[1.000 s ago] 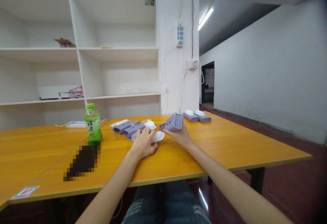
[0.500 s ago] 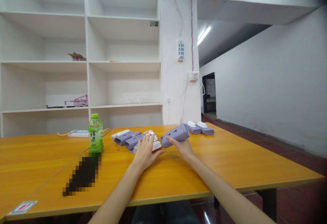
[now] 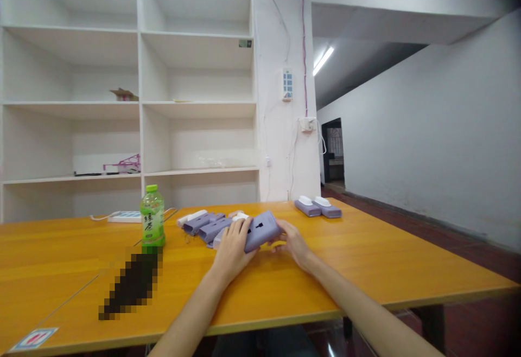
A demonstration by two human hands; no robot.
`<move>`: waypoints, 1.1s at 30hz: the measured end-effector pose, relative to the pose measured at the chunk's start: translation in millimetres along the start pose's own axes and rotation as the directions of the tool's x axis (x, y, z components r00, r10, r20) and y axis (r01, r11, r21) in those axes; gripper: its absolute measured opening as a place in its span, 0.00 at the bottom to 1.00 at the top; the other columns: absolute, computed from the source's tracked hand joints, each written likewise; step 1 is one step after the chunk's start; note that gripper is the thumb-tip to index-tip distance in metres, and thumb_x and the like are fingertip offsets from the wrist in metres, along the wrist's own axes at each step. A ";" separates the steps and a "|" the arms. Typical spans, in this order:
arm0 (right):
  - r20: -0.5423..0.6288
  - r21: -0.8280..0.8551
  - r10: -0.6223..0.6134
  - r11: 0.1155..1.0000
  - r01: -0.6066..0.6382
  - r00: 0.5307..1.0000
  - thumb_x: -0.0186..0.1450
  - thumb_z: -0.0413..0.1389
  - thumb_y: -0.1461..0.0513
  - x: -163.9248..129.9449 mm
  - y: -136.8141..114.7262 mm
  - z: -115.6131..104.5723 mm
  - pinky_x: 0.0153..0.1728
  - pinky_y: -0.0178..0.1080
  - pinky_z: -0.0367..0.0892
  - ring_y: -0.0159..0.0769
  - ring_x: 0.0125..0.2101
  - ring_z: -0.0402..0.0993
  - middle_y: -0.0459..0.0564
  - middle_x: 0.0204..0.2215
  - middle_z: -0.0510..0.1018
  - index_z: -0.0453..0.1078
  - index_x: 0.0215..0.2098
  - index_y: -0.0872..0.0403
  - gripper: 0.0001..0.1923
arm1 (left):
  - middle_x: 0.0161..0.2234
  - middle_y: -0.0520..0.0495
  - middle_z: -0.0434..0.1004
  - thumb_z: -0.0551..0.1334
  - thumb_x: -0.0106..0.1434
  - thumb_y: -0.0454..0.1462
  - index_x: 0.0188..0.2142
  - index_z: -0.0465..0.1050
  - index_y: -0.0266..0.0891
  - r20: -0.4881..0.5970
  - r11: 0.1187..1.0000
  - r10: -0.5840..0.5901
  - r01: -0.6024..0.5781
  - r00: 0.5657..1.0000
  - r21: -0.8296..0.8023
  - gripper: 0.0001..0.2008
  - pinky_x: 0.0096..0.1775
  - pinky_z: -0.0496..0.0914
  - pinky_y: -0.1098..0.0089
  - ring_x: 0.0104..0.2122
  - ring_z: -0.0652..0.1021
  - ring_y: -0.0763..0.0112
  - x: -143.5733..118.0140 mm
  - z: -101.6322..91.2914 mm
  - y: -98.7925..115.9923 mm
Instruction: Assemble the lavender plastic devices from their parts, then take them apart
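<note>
My left hand is wrapped round the left end of a light purple plastic case with dark keyhole-shaped slots. The case is tilted above the table, its slotted face towards me. At its right end is my right hand, fingers loosely bent and apart, the upper ones at the case's edge; whether they press on it is hard to see. Just behind my left hand lie more purple cases and a white piece, partly hidden by the hand and the held case.
Two purple cases with white tops sit at the table's back right. A green-capped bottle stands left, near a white power strip. White shelves and a pillar rise behind. A blurred dark patch covers part of the table.
The purple case has moved left and towards me, from my right hand into my left. My right hand has shifted to its right end. The view has tipped slightly up.
</note>
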State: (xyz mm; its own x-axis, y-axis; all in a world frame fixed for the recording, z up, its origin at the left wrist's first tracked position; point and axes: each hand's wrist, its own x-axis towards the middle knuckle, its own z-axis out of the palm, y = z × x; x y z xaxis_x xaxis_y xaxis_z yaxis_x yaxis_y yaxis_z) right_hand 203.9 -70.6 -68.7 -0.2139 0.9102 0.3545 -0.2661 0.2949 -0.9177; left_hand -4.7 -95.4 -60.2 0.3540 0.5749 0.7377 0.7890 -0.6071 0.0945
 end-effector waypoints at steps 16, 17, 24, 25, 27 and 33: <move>0.015 -0.056 0.292 0.955 -0.290 0.956 0.71 0.56 0.56 14.2 12.9 -22.9 0.43 0.47 0.74 0.40 0.43 0.76 0.53 0.49 0.75 0.68 0.53 0.55 0.17 | 0.60 0.39 0.64 0.65 0.58 0.36 0.66 0.52 0.43 0.143 0.977 0.121 -0.144 0.982 0.159 0.39 0.57 0.61 0.54 0.59 0.65 0.50 3.6 -1.4 -1.4; 0.021 -0.057 0.297 0.954 -0.295 0.955 0.71 0.56 0.56 14.2 12.5 -23.0 0.43 0.47 0.74 0.40 0.44 0.76 0.53 0.49 0.75 0.68 0.53 0.55 0.17 | 0.60 0.39 0.64 0.65 0.58 0.36 0.66 0.51 0.44 0.144 0.976 0.126 -0.149 0.982 0.160 0.39 0.57 0.61 0.53 0.59 0.65 0.50 3.6 -1.3 -1.1; 0.031 -0.043 0.294 0.955 -0.293 0.955 0.71 0.57 0.56 12.7 11.2 -23.0 0.44 0.48 0.74 0.41 0.44 0.76 0.53 0.50 0.75 0.68 0.54 0.55 0.17 | 0.60 0.39 0.64 0.66 0.58 0.36 0.66 0.51 0.45 0.147 0.973 0.151 -0.173 0.978 0.151 0.40 0.57 0.61 0.53 0.59 0.65 0.49 4.2 -0.7 0.5; 0.027 -0.038 0.289 0.957 -0.288 0.957 0.71 0.57 0.56 12.9 11.4 -22.8 0.44 0.48 0.74 0.41 0.44 0.76 0.53 0.50 0.74 0.68 0.54 0.55 0.17 | 0.60 0.39 0.64 0.66 0.58 0.36 0.66 0.52 0.45 0.146 0.973 0.153 -0.175 0.977 0.150 0.40 0.57 0.60 0.53 0.59 0.65 0.50 4.5 -0.6 0.8; 0.022 -0.030 0.280 0.960 -0.280 0.960 0.71 0.57 0.56 13.5 11.8 -22.4 0.44 0.48 0.74 0.41 0.44 0.76 0.53 0.50 0.74 0.68 0.54 0.55 0.17 | 0.60 0.40 0.65 0.66 0.57 0.35 0.66 0.52 0.46 0.144 0.974 0.153 -0.174 0.978 0.145 0.40 0.57 0.60 0.53 0.59 0.65 0.50 4.9 0.1 1.5; 0.042 -0.008 0.269 0.963 -0.269 0.962 0.71 0.56 0.56 12.0 9.3 -24.9 0.44 0.47 0.74 0.40 0.44 0.76 0.53 0.50 0.75 0.68 0.54 0.55 0.17 | 0.60 0.39 0.65 0.65 0.56 0.34 0.65 0.53 0.45 0.119 0.983 0.131 -0.144 0.984 0.115 0.39 0.57 0.61 0.53 0.59 0.65 0.51 5.7 3.8 5.1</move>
State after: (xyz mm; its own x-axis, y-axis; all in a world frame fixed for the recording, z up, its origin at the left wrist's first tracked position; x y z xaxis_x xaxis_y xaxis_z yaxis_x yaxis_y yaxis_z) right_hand 222.3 -49.7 -77.4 -0.3168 0.9430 0.1016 -0.1914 0.0413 -0.9806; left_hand 3.2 -93.1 -58.0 0.5112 0.5516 0.6591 0.7820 -0.6166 -0.0905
